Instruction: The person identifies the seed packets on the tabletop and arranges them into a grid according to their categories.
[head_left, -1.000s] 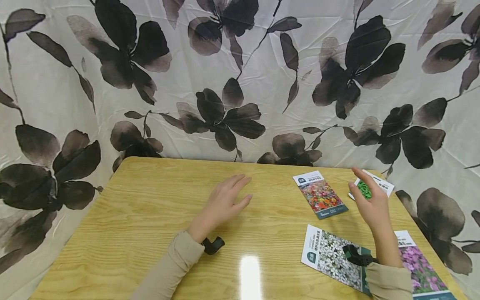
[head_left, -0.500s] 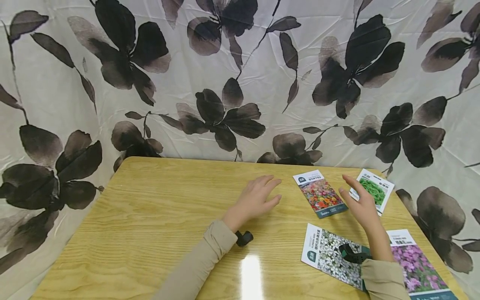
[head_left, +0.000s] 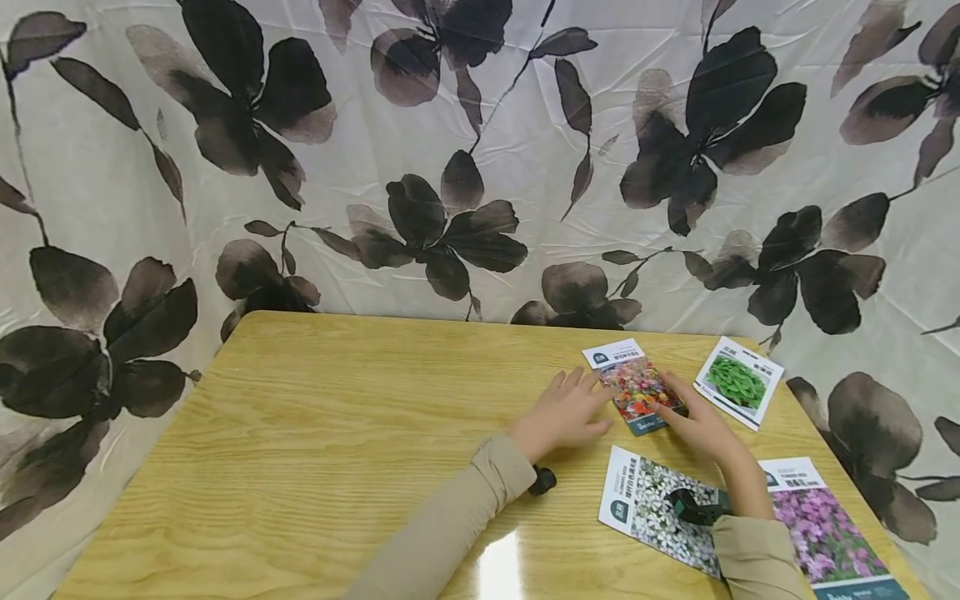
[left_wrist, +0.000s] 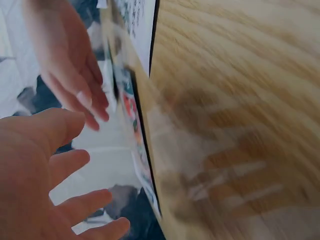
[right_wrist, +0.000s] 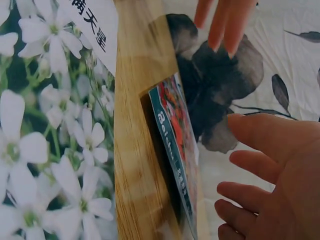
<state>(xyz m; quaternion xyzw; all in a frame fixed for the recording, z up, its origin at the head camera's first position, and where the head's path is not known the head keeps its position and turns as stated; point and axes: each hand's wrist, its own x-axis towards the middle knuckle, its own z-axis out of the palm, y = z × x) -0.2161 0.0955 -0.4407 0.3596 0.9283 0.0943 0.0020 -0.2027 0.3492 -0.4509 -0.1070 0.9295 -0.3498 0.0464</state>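
A seed packet with red and orange flowers (head_left: 636,385) lies at the back right of the table, its dark green lower band toward me. My left hand (head_left: 567,415) is at its left side, fingers spread and overlapping the packet's left edge in the head view. On the other side my right hand (head_left: 699,427) has its fingertips over the packet's right edge. In the right wrist view the right hand (right_wrist: 282,172) has fingers extended beside the packet (right_wrist: 175,135). The left wrist view shows the left hand (left_wrist: 47,175) with fingers apart, holding nothing.
A green-leaf seed packet (head_left: 738,382) lies at the far right corner. Nearer me are a white-flower packet (head_left: 652,500), partly under the right wrist's camera, and a purple-flower packet (head_left: 825,525). A floral curtain (head_left: 570,167) hangs behind the wooden table (head_left: 300,450).
My left hand has moved right across the table to the red-and-orange flower packet. My right hand has moved left from the green-leaf packet to the same packet, which stays in place.
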